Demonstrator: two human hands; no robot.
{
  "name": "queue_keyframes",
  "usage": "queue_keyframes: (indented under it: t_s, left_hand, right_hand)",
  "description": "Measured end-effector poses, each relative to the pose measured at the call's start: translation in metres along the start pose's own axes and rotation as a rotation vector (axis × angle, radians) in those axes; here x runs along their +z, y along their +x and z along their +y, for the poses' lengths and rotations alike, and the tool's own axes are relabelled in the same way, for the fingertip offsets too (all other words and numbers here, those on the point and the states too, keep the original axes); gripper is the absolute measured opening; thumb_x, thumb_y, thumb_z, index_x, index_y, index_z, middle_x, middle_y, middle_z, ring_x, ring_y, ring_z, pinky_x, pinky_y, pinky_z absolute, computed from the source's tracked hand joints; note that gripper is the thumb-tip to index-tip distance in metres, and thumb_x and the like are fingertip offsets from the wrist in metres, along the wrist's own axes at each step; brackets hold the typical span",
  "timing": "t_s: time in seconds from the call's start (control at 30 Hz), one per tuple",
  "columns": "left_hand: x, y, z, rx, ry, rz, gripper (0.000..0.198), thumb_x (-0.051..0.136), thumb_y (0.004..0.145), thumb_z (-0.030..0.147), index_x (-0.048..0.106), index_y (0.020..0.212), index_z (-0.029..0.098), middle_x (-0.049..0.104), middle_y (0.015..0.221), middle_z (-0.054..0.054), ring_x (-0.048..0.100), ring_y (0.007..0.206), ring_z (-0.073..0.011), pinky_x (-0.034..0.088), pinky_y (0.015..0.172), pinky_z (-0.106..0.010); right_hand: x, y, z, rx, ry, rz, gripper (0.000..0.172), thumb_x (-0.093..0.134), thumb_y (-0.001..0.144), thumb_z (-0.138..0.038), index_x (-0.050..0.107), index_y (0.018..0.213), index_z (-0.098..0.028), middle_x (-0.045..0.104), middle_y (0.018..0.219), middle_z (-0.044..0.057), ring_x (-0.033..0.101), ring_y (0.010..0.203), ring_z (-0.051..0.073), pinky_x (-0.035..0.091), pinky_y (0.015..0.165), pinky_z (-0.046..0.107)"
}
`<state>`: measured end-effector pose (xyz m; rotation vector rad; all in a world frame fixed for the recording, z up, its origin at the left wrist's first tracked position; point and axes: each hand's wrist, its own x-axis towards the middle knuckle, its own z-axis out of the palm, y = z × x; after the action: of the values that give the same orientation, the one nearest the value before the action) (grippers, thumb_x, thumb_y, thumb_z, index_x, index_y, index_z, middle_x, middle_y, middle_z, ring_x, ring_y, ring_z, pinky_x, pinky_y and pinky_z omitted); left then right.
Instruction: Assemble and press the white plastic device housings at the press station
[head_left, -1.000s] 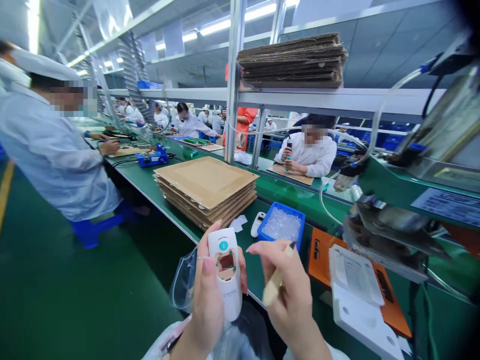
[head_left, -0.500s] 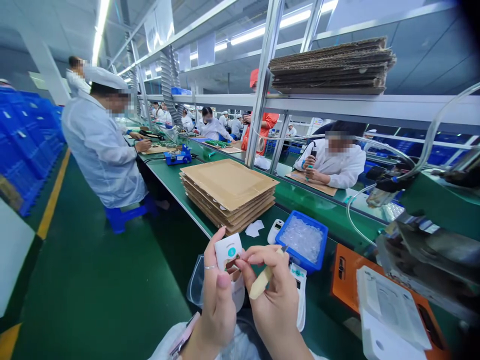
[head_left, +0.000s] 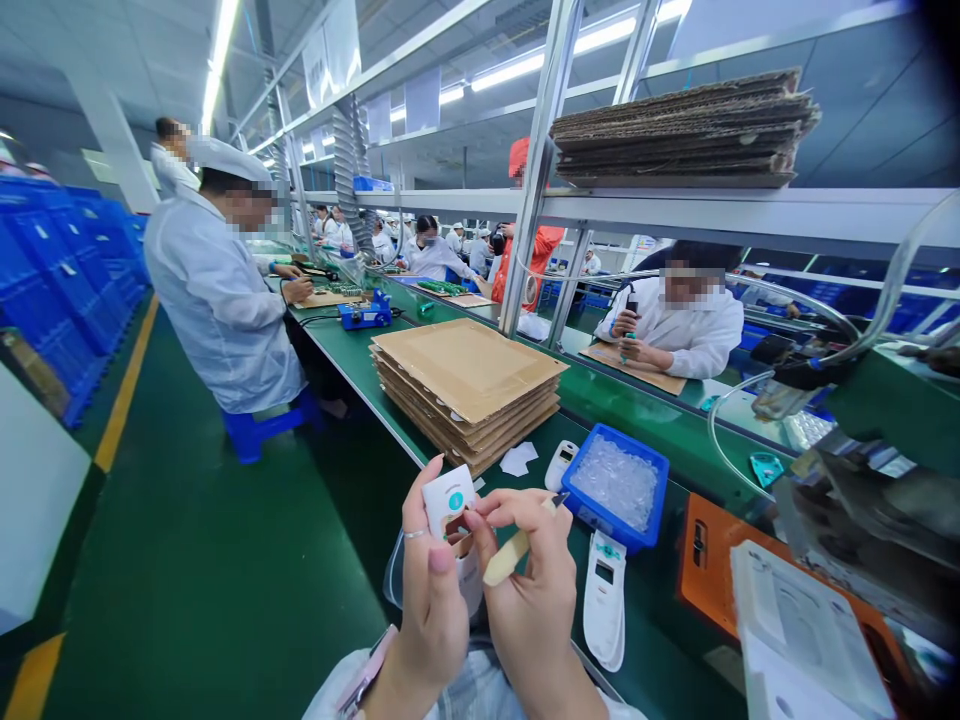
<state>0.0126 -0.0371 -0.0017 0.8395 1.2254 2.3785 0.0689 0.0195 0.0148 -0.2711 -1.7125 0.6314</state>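
Note:
My left hand (head_left: 431, 590) is closed around a white plastic device housing (head_left: 450, 492) with a teal round button and a rectangular window opening. My right hand (head_left: 529, 590) grips a cream-handled tool (head_left: 506, 558) with a dark pointed tip, lying across the palm and pointing up and away from the housing. Thumb and forefinger of that hand pinch at the edge of the window; whether they hold something small there is hidden. To the right lies a similar white housing (head_left: 604, 610) with a teal button and open window. Another white housing (head_left: 561, 466) rests farther back.
A blue bin (head_left: 651, 525) holds clear plastic pieces. Stacked cardboard sheets (head_left: 472, 365) stand behind my hands, beside white paper scraps (head_left: 519, 458). An orange case (head_left: 705, 560) and white plastic tray (head_left: 810, 620) lie right, below a green machine (head_left: 900, 410). Co-workers sit nearby.
The camera view has shifted slightly, so the bench appears farther right. My hands keep the housing and the tool, and the right fingers stay at the window. More of the right-hand housing shows.

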Motion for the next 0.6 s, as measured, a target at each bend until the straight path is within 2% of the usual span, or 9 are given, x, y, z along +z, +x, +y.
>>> queue_keyframes:
  t_s: [0.1,0.2,0.33,0.4,0.5,0.6]
  left_hand:
    - [0.0,0.0,0.0,0.05,0.021,-0.001,0.073,0.052,0.08,0.069,0.039,0.14,0.029,0.065,0.096,-0.007,0.065,0.083,-0.0222,0.055,0.073,-0.034]
    - [0.004,-0.002,0.002,0.064,0.024,0.054,0.076,0.057,0.077,0.069,0.041,0.138,0.026,0.067,0.091,-0.006,0.066,0.083,-0.024,0.054,0.072,-0.035]
    - [0.004,-0.002,0.003,0.039,-0.001,0.107,0.081,0.061,0.072,0.072,0.042,0.136,0.026,0.068,0.093,-0.006,0.067,0.083,-0.0239,0.054,0.069,-0.034]
    - [0.001,0.001,0.003,-0.003,-0.024,0.101,0.083,0.059,0.071,0.075,0.041,0.136,0.028,0.068,0.094,-0.006,0.067,0.081,-0.0229,0.054,0.068,-0.033]
    - [-0.003,0.012,0.007,-0.109,-0.098,0.085,0.085,0.055,0.069,0.08,0.042,0.134,0.028,0.067,0.084,-0.004,0.065,0.072,-0.0203,0.053,0.063,-0.032]
    - [-0.011,0.03,0.013,-0.169,-0.125,0.143,0.082,0.046,0.07,0.084,0.043,0.128,0.026,0.062,0.071,0.001,0.06,0.058,-0.016,0.051,0.054,-0.029]
  right_hand:
    - [0.003,0.0,-0.001,0.038,0.009,0.008,0.015,0.061,0.087,-0.012,0.052,0.088,-0.023,0.067,0.089,-0.004,0.057,0.08,0.013,0.034,0.078,0.033]
    - [0.004,0.001,-0.001,0.028,0.022,0.007,0.014,0.058,0.088,-0.011,0.052,0.087,-0.023,0.067,0.088,-0.004,0.057,0.08,0.013,0.035,0.077,0.032]
    - [0.006,-0.002,0.005,0.031,0.07,-0.078,0.012,0.055,0.089,-0.011,0.053,0.089,-0.023,0.066,0.091,-0.002,0.057,0.083,0.013,0.037,0.077,0.032]
    - [0.009,-0.006,0.01,0.077,0.142,-0.124,0.009,0.052,0.091,-0.015,0.052,0.091,-0.023,0.065,0.091,-0.001,0.058,0.083,0.014,0.039,0.078,0.033]
    - [0.014,-0.016,0.013,0.151,0.28,-0.214,0.006,0.05,0.092,-0.018,0.051,0.094,-0.024,0.063,0.091,0.001,0.059,0.086,0.015,0.042,0.079,0.034]
    - [0.019,-0.025,0.011,0.227,0.413,-0.287,0.005,0.053,0.092,-0.021,0.05,0.094,-0.024,0.061,0.091,0.001,0.058,0.087,0.015,0.044,0.079,0.033]
